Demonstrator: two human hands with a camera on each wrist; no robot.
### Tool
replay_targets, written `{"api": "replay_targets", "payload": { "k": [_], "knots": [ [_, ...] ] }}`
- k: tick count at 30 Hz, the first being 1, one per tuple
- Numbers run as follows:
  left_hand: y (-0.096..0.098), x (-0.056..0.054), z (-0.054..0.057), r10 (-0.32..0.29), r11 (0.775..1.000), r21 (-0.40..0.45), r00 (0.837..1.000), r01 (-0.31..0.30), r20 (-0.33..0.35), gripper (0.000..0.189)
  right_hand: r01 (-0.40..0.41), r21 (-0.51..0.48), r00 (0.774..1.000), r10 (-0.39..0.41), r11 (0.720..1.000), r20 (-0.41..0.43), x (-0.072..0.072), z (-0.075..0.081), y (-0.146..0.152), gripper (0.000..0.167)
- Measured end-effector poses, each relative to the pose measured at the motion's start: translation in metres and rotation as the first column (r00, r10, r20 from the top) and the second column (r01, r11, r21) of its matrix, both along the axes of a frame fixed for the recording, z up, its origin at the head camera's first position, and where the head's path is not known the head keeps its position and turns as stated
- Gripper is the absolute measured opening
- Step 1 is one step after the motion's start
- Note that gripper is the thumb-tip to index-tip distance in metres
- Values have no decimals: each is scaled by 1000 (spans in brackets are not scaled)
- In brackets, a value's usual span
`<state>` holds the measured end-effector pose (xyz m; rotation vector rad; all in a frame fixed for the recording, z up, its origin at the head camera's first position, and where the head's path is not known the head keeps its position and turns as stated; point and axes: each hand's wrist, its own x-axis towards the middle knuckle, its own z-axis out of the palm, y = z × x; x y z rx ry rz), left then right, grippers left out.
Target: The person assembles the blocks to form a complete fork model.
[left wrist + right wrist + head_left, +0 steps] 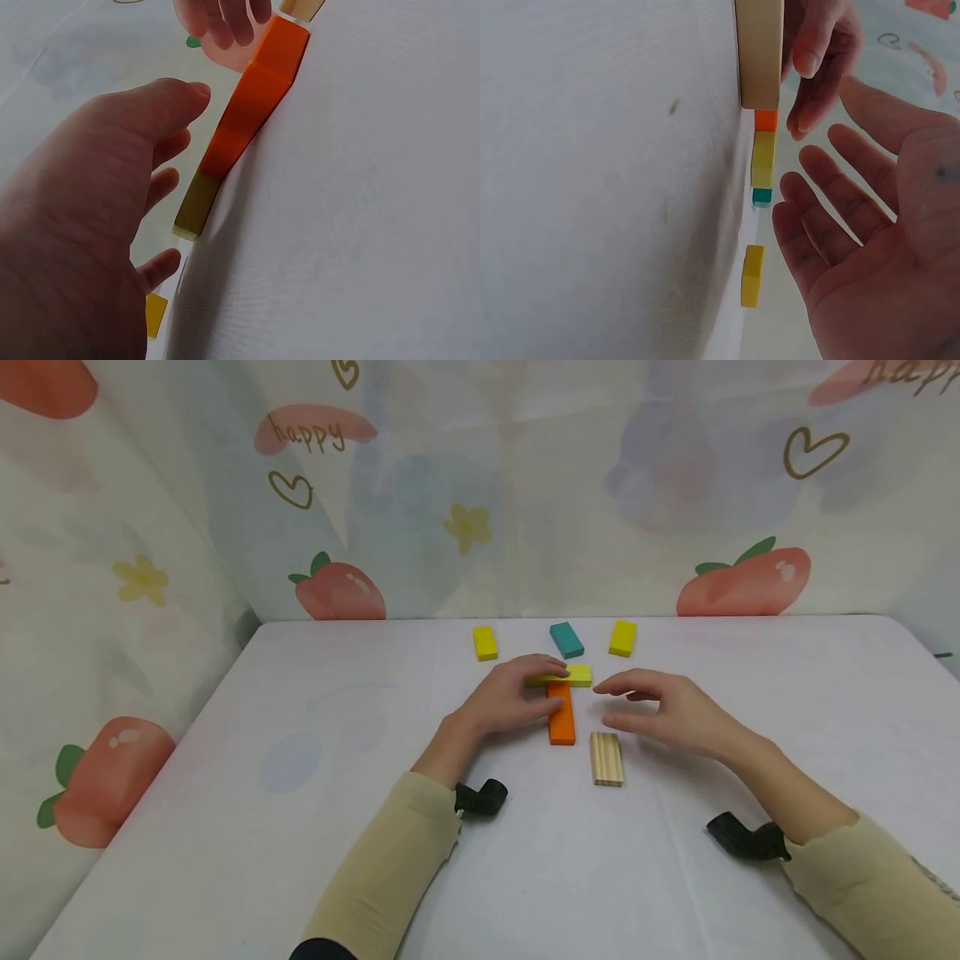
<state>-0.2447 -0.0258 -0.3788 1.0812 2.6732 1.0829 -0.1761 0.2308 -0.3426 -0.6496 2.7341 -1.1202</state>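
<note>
- One white-covered worktop (555, 885) carries six small blocks in view.
- Two beige sleeves (382, 860) come in from the near edge, one per arm, with a black fitting (482, 797) at the left wrist and another black fitting (746, 837) at the right.
- One plain wooden block (607, 760), striped along its length, lies nearest of the six, just right of the orange one; in the right wrist view it hides most of that neighbour.
- Two bare hands. Left hand (516, 695): grip released, fingers loosely bent, thumb apart from them, nothing held; from the head view it covers part of two blocks. Right hand (667, 710): grip released too, palm empty, fingertips near the right end of the crosswise block.
- One orange block (561, 727) lies lengthwise below the left thumb, its far end meeting the crosswise block in a T.
- One yellow-green block (580, 675) lies crosswise, its left part behind the left fingers.
- One teal block (567, 640) lies slanted just beyond, between two yellow ones: the left yellow block (485, 643) and the right yellow block (622, 638), well apart.
- Behind the worktop hangs a printed backdrop (540, 485) with red fruit, hearts and two yellow flowers.
</note>
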Motion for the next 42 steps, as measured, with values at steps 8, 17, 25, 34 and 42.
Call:
{"api": "replay_targets", "payload": {
  "k": [8, 17, 25, 34, 42],
  "knots": [
    [1, -1, -1, -13, 1000, -8, 1000, 13, 1, 36, -88, 18, 996, 88, 996, 14, 5, -1, 2, 42],
    [0, -1, -1, -35, 999, -22, 999, 35, -11, 36, -191, 43, 982, 191, 981, -3, 7, -4, 5, 41],
    [-1, 0, 0, -33, 998, -44, 999, 34, 3, 36, -237, 75, 972, 236, 969, 21, 7, -7, 6, 42],
    [-1, -1, -1, -28, 998, -53, 1000, 28, 11, 36, -293, 118, 956, 294, 949, 10, 5, -7, 7, 44],
    [-2, -2, -1, -24, 997, -79, 1000, 24, 4, 36, -290, 143, 957, 291, 946, 16, 4, -6, 3, 45]
  ]
}}
